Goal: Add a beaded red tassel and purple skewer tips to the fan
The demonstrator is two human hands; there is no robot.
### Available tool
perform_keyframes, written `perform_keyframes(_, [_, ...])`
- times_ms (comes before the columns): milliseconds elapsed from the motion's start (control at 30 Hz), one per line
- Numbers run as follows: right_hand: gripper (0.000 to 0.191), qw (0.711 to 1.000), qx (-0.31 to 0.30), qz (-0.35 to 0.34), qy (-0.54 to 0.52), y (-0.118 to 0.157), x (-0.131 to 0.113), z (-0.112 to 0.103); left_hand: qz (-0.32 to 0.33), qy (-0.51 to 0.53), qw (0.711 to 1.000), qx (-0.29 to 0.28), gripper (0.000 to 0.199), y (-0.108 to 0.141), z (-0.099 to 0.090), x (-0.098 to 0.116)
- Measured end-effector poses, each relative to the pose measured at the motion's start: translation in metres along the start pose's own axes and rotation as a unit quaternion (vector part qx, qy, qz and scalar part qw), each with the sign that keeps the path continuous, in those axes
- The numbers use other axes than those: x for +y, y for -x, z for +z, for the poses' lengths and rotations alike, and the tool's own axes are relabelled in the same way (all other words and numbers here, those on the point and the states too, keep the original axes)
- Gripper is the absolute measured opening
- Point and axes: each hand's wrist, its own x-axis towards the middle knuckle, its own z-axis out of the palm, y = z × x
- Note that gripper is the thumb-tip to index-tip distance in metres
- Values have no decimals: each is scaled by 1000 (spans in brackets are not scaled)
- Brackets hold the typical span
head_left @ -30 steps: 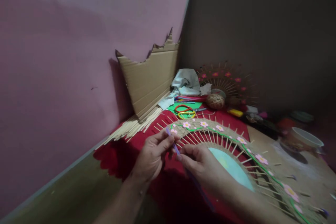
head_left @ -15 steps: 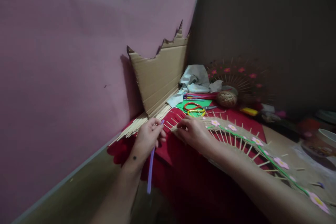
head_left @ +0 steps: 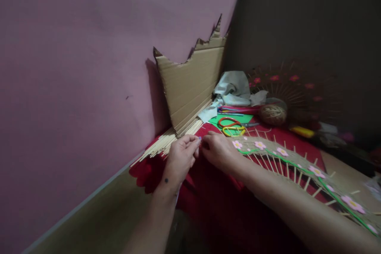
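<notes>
My left hand [head_left: 183, 154] pinches a thin purple pipe cleaner; its tip shows at the fingertips, and most of its length is hidden behind my hand and wrist. Close beside it, my right hand [head_left: 218, 149] has its fingers curled together at the near end of a curved frame of sticks woven with twine [head_left: 272, 145]. What those fingers grip is hidden. Pink flowers [head_left: 260, 145] and a green strand [head_left: 272, 158] run along the woven band. Under both hands lies a red cloth [head_left: 208, 198].
A bundle of thin sticks [head_left: 160, 143] lies along a torn cardboard sheet [head_left: 193, 83] against the pink wall. Beyond my right hand are scissors [head_left: 233, 126], green sheets [head_left: 248, 118], pink pipe cleaners [head_left: 241, 109], a twine ball [head_left: 274, 113], a grey cloth [head_left: 233, 87] and a yellow-handled item [head_left: 302, 131].
My left hand has moved right, closer to my right hand, and the pipe cleaner's hanging tail has gone mostly out of sight. The woven frame has turned and shifted; the view has swung slightly left.
</notes>
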Motion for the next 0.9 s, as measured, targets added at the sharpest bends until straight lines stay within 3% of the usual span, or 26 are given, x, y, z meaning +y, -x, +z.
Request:
perform_keyframes(500, [10,998,25,-11,-63,13,-5,-22,9,-14,999,46,7,9,4,-1])
perform_keyframes(900, [10,994,39,15,-98,16,-7,-14,4,17,999,35,15,14,-1,-5])
